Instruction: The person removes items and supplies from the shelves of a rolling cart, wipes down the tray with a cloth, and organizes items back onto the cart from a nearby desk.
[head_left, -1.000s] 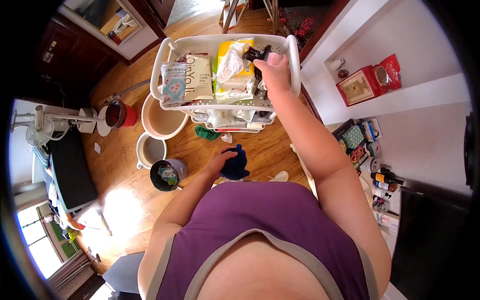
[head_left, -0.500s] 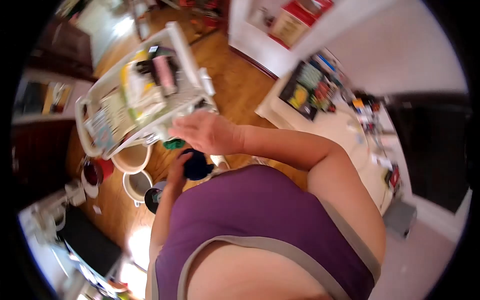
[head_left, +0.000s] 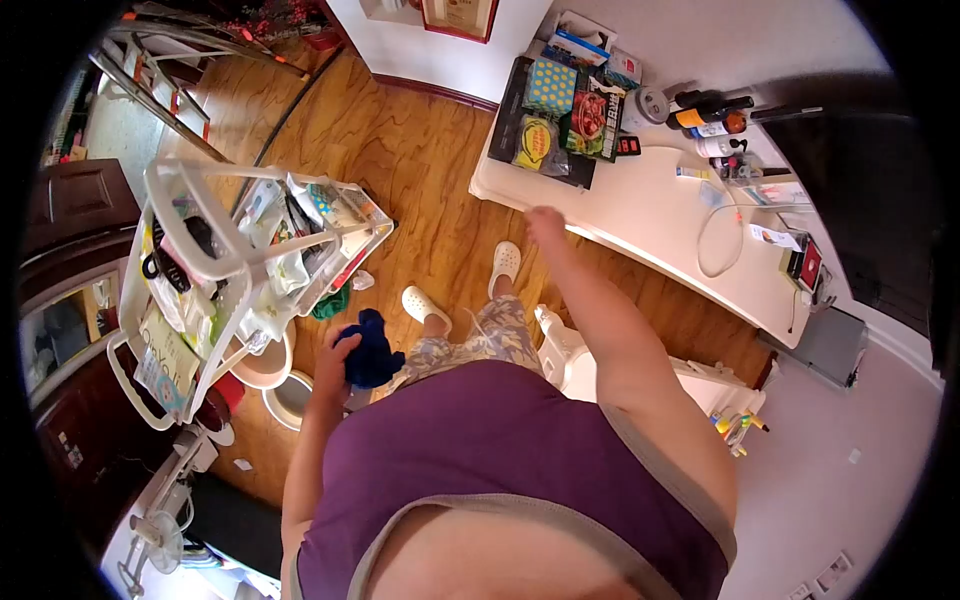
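Observation:
My left hand [head_left: 333,362] is wrapped round a bunched dark blue cloth [head_left: 372,350], low in front of my body. My right hand [head_left: 545,226] hangs near the front edge of the long white cabinet [head_left: 640,225]; its fingers are too foreshortened to tell whether they are apart or closed. To the left stands a white tiered rack [head_left: 240,275] filled with bags and packets. Below the rack, a green item [head_left: 331,303] lies on the wooden floor, close to a small white crumpled piece [head_left: 362,280].
Two buckets [head_left: 290,400] stand under the rack. Bottles [head_left: 710,115], boxes [head_left: 595,120] and a loose cable [head_left: 700,235] lie on the cabinet. A white piece of furniture [head_left: 570,365] is right of my legs. A ladder-like metal frame [head_left: 165,105] is at upper left.
My right hand has moved away from the rack to the right, towards the cabinet. The view has shifted, and my feet now show. The blue cloth is still in my left hand.

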